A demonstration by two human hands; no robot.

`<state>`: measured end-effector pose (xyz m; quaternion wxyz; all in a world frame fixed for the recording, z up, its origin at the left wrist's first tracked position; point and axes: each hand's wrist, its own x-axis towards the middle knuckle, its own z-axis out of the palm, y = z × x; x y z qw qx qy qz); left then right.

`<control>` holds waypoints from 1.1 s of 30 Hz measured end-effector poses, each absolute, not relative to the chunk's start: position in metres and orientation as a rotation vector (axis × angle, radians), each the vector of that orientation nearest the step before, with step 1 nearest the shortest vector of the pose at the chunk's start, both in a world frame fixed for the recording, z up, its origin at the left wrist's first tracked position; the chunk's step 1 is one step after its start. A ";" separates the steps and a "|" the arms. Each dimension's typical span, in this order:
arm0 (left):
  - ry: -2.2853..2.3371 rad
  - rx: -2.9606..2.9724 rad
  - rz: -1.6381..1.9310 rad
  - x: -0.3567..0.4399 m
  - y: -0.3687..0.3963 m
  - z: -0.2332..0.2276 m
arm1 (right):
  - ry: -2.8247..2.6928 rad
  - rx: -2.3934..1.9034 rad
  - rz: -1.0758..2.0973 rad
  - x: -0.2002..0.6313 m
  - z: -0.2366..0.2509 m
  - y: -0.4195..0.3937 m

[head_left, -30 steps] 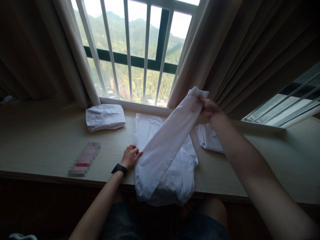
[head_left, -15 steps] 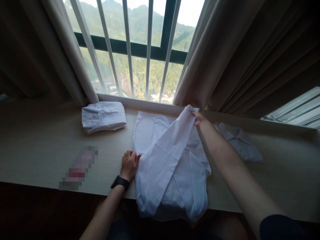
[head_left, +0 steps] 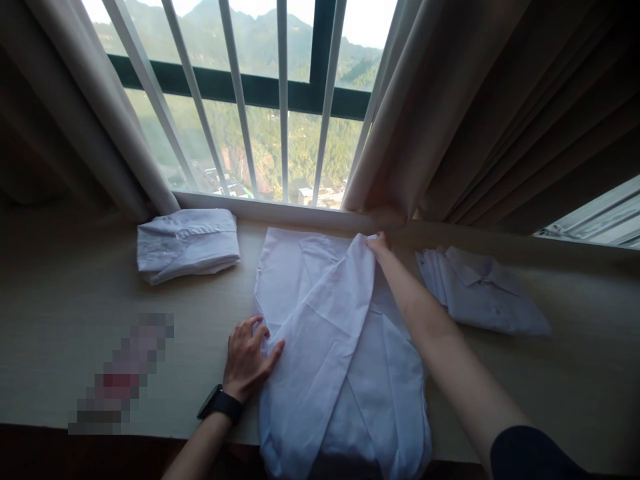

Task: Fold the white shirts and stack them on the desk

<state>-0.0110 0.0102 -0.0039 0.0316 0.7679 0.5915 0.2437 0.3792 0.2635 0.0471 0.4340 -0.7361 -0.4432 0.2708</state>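
A long, pale wooden window ledge (head_left: pixel 65 320) runs left to right beneath a barred window (head_left: pixel 260 100) framed by heavy beige curtains (head_left: pixel 450 113). At its centre lies a white cotton shirt (head_left: pixel 350 373), thin and lightly creased, its lower edge hanging over the ledge's near edge. One long sleeve (head_left: pixel 320 333) is folded diagonally across the body. The left hand (head_left: pixel 249 358), a black watch (head_left: pixel 219 404) on its wrist, lies flat with fingers spread, pressing the shirt's left edge. The right hand (head_left: pixel 380 244) pinches the sleeve's cuff near the window sill. A neatly folded white shirt (head_left: pixel 187 243) sits to the left, well apart, and another flattened white shirt (head_left: pixel 480 290) lies to the right. A blurred object (head_left: pixel 123 377) rests on bare ledge at the near left.
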 end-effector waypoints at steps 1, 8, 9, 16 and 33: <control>1.822 2.368 0.750 -0.011 0.011 -0.004 | -1.154 -1.901 0.505 0.375 0.046 0.268; 1.828 2.367 0.760 -0.010 0.014 -0.006 | -1.786 -2.011 0.402 0.303 0.018 0.303; 1.828 2.368 0.759 -0.010 0.014 -0.006 | -1.796 -2.039 0.482 0.295 0.013 0.308; 1.847 2.368 0.754 -0.009 0.017 -0.008 | -1.526 -2.039 0.495 0.300 -0.006 0.323; 1.849 2.396 0.711 -0.009 0.017 -0.010 | -1.280 -2.362 0.365 0.408 -0.003 0.291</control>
